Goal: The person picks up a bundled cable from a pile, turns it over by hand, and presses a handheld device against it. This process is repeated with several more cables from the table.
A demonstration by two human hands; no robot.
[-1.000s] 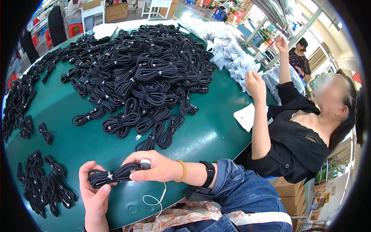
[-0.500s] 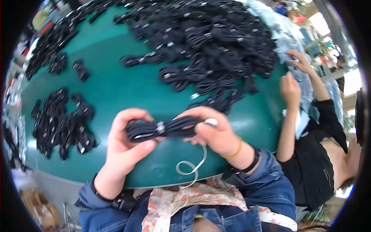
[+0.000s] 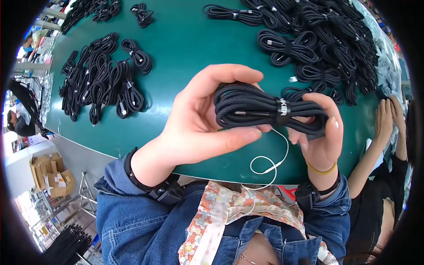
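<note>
A coiled bundle of black braided cable (image 3: pixel 247 106), with a printed band round its middle, is held up over the table between my two hands. Its left end rests in my left hand (image 3: pixel 185 119), the fingers curled behind and the thumb along the lower side. My right hand (image 3: pixel 326 141) grips the other end, thumb in front at the outer loop. A small metal plug end shows among the coils. From below the bundle a thin white cord (image 3: pixel 267 170) hangs in a loop down to my floral apron (image 3: pixel 247 201). Some fingers are hidden behind the bundle.
On the green table (image 3: pixel 185 44) lie a pile of black cable bundles (image 3: pixel 99 79) at left and a larger heap (image 3: pixel 327 39) at right. A co-worker's hands (image 3: pixel 385 117) are at the right edge. Cardboard boxes (image 3: pixel 52 176) stand lower left, beyond the table edge.
The bundle now appears larger and closer, its band and coils turned more to view. My hands still hold both ends. The whole view has shifted, and the co-worker's hands have come down.
</note>
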